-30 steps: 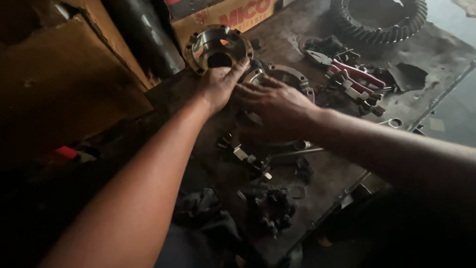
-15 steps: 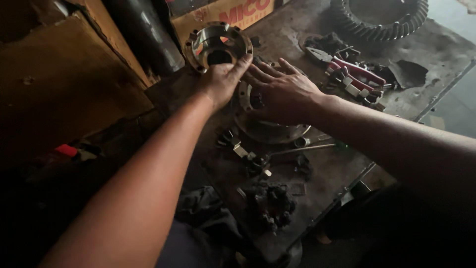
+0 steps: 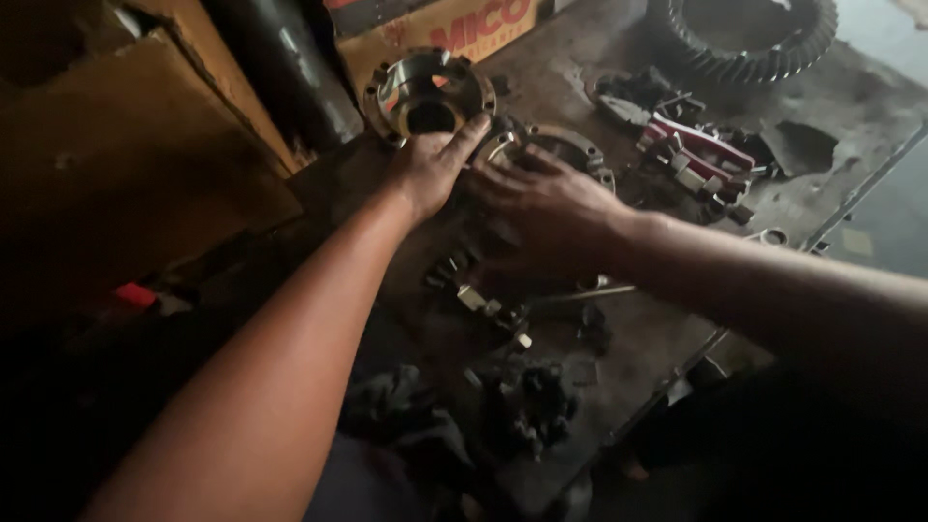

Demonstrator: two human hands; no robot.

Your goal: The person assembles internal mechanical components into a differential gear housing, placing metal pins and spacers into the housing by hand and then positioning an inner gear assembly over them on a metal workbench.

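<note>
- Single head-worn view, looks down and forward from above the person's forearms onto the grimy grey metal counter [image 3: 667, 338].
- Close range: both arms enter from the bottom edge and meet near frame centre.
- Frame tilted, counter edge runs diagonally at lower right.
- Far end reaches the large dark toothed ring gear [image 3: 744, 39] at top right.
- No second view, so no shared area.
</note>
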